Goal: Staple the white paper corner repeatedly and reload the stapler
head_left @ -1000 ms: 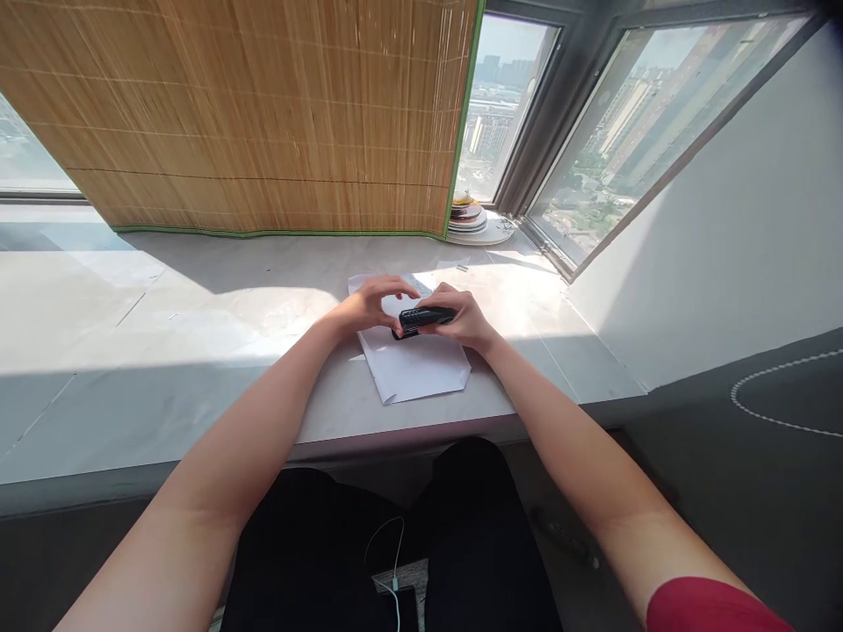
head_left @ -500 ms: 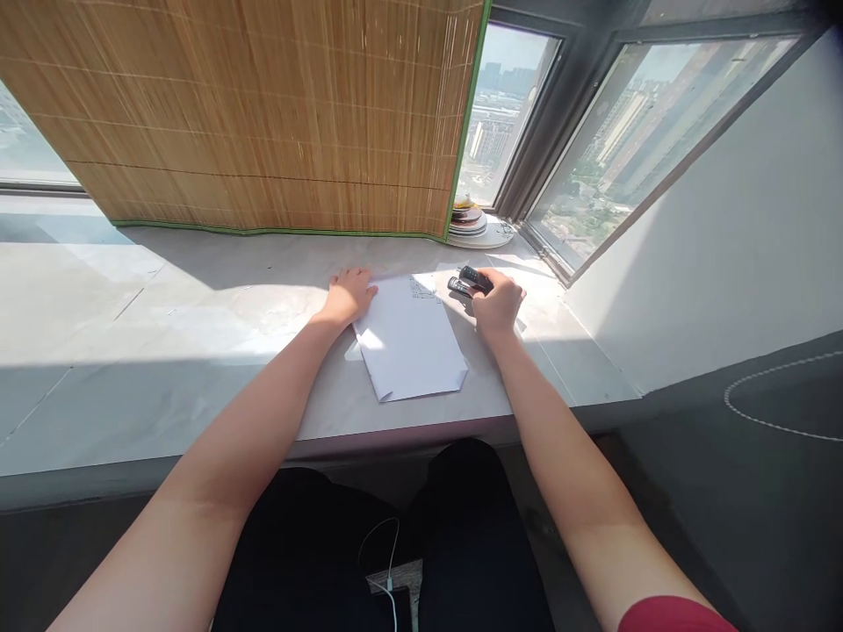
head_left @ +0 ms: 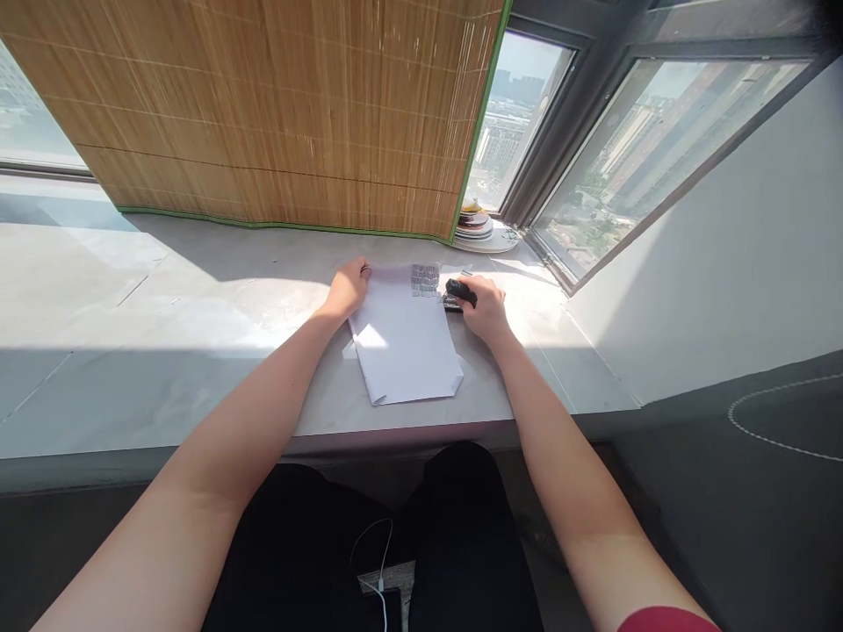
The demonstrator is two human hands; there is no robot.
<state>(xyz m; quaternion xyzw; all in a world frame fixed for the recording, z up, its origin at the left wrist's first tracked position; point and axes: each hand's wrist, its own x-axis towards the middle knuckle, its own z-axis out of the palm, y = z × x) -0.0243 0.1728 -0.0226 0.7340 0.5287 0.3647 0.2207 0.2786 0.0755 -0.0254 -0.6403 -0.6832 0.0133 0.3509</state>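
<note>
White sheets of paper (head_left: 409, 347), perhaps a stack, lie on the pale tiled ledge, with lower corners bent. Rows of small dark marks, which look like staples, form a block (head_left: 425, 280) near the top right of the paper. My left hand (head_left: 349, 288) pinches the paper's upper left edge, fingers closed. A black stapler (head_left: 459, 291) is gripped in my right hand (head_left: 486, 309), its jaws at the paper's right edge beside the marks. Whether the paper sits between the jaws I cannot tell.
A bamboo blind (head_left: 296, 114) with green trim hangs behind the ledge (head_left: 217, 386). Stacked plates (head_left: 484, 237) stand in the window corner. A white wall (head_left: 711, 246) rises at right, with a beaded cord (head_left: 744, 428) near it. A white cable (head_left: 383, 562) runs over my lap.
My right hand has brought the stapler leftward and down to the paper's right edge. My left hand has gone from lying flat to pinching the paper's edge. The view has shifted slightly.
</note>
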